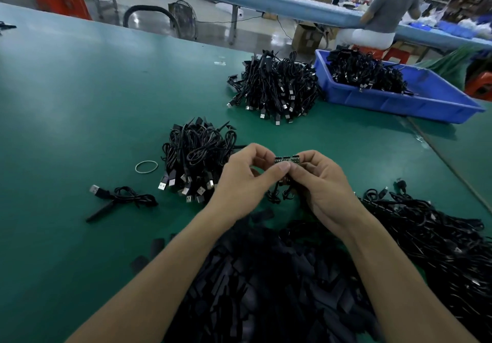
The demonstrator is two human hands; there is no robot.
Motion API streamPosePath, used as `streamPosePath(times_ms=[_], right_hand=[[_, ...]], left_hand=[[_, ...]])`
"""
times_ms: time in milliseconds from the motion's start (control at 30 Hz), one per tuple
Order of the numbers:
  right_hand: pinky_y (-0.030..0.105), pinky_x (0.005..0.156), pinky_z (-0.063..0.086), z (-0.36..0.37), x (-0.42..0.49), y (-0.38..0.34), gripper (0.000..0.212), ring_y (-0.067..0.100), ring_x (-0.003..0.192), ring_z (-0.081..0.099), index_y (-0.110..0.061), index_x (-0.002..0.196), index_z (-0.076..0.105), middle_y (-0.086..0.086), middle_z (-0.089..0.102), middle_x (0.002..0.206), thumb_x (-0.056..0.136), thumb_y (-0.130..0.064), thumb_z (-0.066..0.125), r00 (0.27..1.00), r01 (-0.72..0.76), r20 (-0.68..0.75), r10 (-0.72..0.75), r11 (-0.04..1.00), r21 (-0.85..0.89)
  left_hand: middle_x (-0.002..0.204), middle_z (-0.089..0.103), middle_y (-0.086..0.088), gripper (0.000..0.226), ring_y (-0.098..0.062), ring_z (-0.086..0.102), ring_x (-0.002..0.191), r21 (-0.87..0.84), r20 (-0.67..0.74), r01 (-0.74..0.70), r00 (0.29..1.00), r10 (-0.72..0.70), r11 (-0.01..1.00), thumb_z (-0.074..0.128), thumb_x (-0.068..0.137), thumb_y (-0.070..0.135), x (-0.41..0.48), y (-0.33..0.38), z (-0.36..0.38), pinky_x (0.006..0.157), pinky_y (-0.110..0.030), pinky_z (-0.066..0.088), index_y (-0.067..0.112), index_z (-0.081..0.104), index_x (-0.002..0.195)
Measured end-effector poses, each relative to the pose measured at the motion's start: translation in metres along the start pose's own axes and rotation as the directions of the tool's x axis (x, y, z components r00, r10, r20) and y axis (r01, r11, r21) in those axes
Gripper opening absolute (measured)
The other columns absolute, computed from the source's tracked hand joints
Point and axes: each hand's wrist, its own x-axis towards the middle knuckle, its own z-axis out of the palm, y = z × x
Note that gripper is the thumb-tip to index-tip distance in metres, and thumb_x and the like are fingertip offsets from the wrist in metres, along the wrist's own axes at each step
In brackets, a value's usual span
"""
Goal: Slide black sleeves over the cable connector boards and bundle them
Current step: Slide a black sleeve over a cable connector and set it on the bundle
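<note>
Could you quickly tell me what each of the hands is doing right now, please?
Left hand: pinching the connector boards.
Right hand: gripping the same connector boards.

Bare green counter [66, 97] open across the left, rubber band [146, 167] and single cable [125, 196] lying flat there, heap of bundled cables [197, 153] ahead, second heap [275, 87] and blue bin [386, 101] beyond, pile of sleeves [266, 276] nearest, loose cables [439, 241] crowding the right.

On green bench [80, 103]: loose black sleeve pile [266, 289] nearest — tied black cable bundle [197, 156] behind-left, blue plastic bin [399, 100] far right.
</note>
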Motion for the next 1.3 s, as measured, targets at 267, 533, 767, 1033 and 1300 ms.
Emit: streamPosePath(times_ms=[267,533,767,1033,1300], right_hand=[[0.038,0.094,0.053,-0.006,-0.003,-0.003,0.032,0.025,0.092,0.063,0.001,0.1,0.064,0.016,0.068,0.095,0.078,-0.02,0.072,0.986,-0.116,0.132,0.099,0.986,0.123],[0.02,0.066,0.052,-0.005,0.003,-0.027,0.012,0.007,0.072,0.06,-0.013,0.088,0.065,-0.005,0.069,0.076,0.078,-0.019,0.068,0.987,-0.058,-0.136,0.081,0.985,0.161],[0.02,0.061,0.049,-0.015,0.024,-0.059,0.021,0.003,0.065,0.057,-0.025,0.087,0.055,-0.005,0.062,0.083,0.094,-0.011,0.068,0.689,0.273,-0.631,-0.355,0.935,-0.228],[0.016,0.071,0.047,0.002,0.012,-0.019,0.014,0.008,0.075,0.059,-0.019,0.083,0.066,-0.006,0.062,0.082,0.084,-0.01,0.077,0.934,0.216,0.094,-0.346,0.334,-0.917],[0.035,0.094,0.043,0.026,-0.007,0.004,0.042,0.015,0.106,0.05,-0.031,0.12,0.063,-0.009,0.052,0.105,0.084,-0.053,0.071,0.934,0.228,0.258,0.247,0.145,-0.963]], left_hand=[[0.062,0.054,0.012,0.015,-0.001,0.044,0.053,-0.382,0.159,0.188,0.978,-0.136,0.905,0.079,0.069,0.042,0.003,-0.004,0.0,0.042,-0.014,0.035,0.029,0.072,0.069],[0.08,0.07,0.004,0.014,-0.008,0.061,0.074,-0.644,0.076,0.105,0.994,-0.073,0.758,0.068,0.079,0.036,0.008,0.004,-0.006,0.074,-0.027,0.052,0.022,0.07,0.077],[0.057,0.054,0.009,0.024,-0.005,0.045,0.042,-0.573,-0.181,-0.205,0.976,0.121,0.793,0.049,0.103,0.035,0.004,0.045,-0.044,0.047,-0.022,0.048,0.019,0.053,0.085],[0.062,0.028,-0.003,0.026,-0.024,0.022,0.055,-0.029,-0.191,-0.172,0.968,0.163,0.985,0.048,0.107,0.023,-0.006,0.049,-0.062,0.049,-0.039,0.025,0.032,0.072,0.103],[0.078,0.072,0.012,0.034,-0.002,0.06,0.06,0.001,-0.023,-0.139,0.99,0.139,0.99,0.047,0.104,0.001,-0.004,0.044,-0.07,0.053,-0.016,0.047,0.02,0.057,0.13]])
